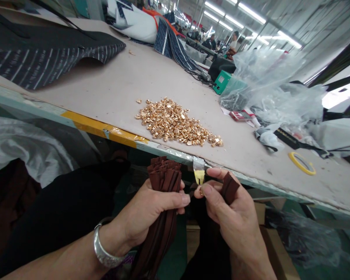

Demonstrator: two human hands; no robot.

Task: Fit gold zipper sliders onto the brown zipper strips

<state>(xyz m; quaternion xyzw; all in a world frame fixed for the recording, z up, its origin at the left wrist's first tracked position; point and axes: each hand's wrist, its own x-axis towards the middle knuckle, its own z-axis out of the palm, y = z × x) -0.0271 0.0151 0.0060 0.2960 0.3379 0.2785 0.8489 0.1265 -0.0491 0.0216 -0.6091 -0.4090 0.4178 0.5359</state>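
My left hand (pixel 154 206) is wrapped round a thick bundle of brown zipper tapes (pixel 165 175), whose cut ends stick up above the thumb. Between thumb and forefinger, my right hand (pixel 230 210) pinches a small gold zipper slider (pixel 201 191). A brown zipper tape (pixel 230 188) also passes between the fingers of that hand. One dark tape end reaches from the left fingertips towards the slider; whether it is inside the slider I cannot tell. Just above the right fingertips, a metal fixture with a yellow pronged end (pixel 199 175) hangs from the table edge.
Gold zipper sliders (pixel 175 122) lie heaped on the table (pixel 105 89) near its edge. Dark striped fabric (pixel 52 62) lies at the left. At the right are a green box (pixel 221 82), plastic bags (pixel 268 85) and a yellow tape roll (pixel 302 163). People sit far back.
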